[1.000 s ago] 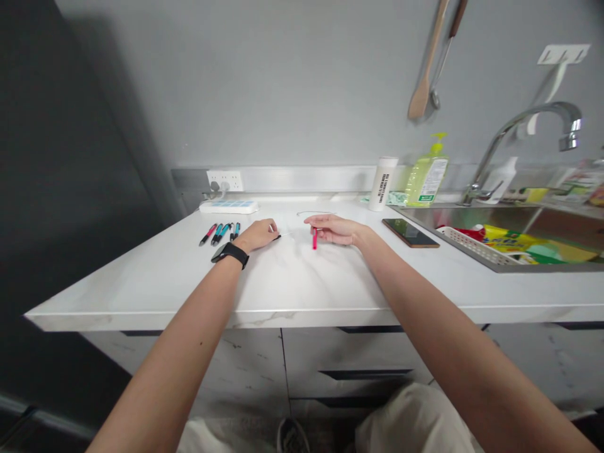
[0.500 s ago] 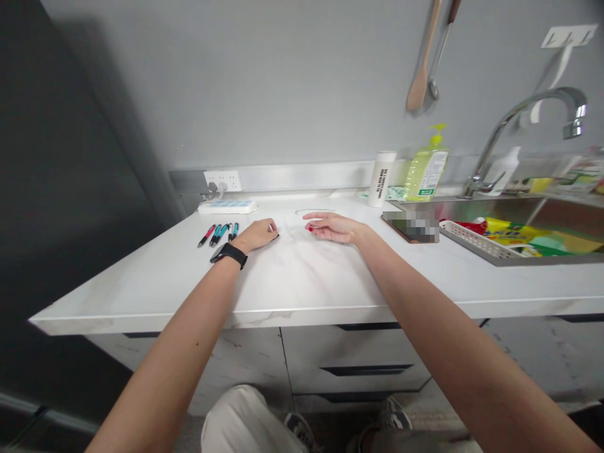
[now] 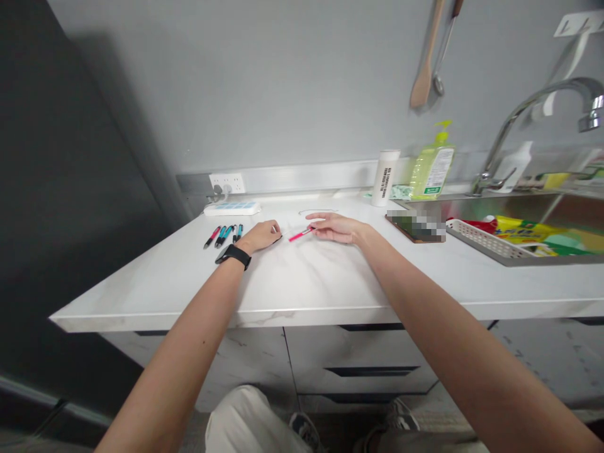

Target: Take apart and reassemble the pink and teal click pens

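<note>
My right hand (image 3: 336, 228) pinches a pink pen barrel (image 3: 300, 234) between thumb and fingers. The barrel points left and slightly down over the counter, toward the other hand. My left hand (image 3: 263, 235), wearing a black watch (image 3: 234, 254), is closed with its fingertips together. A small dark bit (image 3: 280, 237) shows at its fingers, with a faint pale strand beside it; most of what it holds is hidden. Just left of this hand lie a pink-and-black pen (image 3: 212, 237) and several blue-and-black pens (image 3: 224, 235). Behind the hands rests a thin curved wire-like piece (image 3: 318, 211).
A power strip (image 3: 232, 208) sits at the back left below a wall socket (image 3: 227, 183). To the right stand a white cylinder (image 3: 385, 178), a yellow-green soap bottle (image 3: 432, 167) and a phone (image 3: 415, 226). Further right is a sink (image 3: 500, 256) with a tap (image 3: 500, 148).
The pink barrel in my right hand has turned from nearly end-on to showing its length toward the left. My left hand stays about where it was. The view has shifted slightly.
</note>
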Tool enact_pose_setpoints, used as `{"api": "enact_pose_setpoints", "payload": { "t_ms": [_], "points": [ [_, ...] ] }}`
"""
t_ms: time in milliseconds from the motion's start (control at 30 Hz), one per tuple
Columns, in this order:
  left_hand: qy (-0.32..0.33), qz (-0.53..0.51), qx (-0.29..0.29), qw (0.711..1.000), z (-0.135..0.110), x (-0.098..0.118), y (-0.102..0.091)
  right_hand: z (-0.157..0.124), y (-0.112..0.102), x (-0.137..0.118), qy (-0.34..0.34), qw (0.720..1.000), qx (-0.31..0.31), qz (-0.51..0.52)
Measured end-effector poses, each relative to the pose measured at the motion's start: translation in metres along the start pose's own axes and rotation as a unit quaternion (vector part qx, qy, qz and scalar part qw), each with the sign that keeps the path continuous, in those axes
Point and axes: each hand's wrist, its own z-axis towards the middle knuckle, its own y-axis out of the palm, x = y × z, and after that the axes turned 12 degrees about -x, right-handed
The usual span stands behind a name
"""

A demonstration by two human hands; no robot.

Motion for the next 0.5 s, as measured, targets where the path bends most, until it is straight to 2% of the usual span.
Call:
{"api": "enact_pose_setpoints", "payload": {
  "t_ms": [167,333,500],
  "points": [
    [0.004,-0.008,-0.004,1.000,0.0006,-0.0005,0.0002,0.0008,-0.0020,0.0028,0.020,0.999,-0.034,-0.021],
    [0.005,-0.007,-0.003,1.000,0.0006,-0.0004,0.0002,0.0035,-0.0035,0.0042,0.001,0.999,-0.002,-0.033],
    [0.003,-0.013,-0.004,1.000,0.0007,-0.0007,0.0003,0.0019,0.0007,0.0017,0.020,0.999,-0.025,-0.015]
  ]
}}
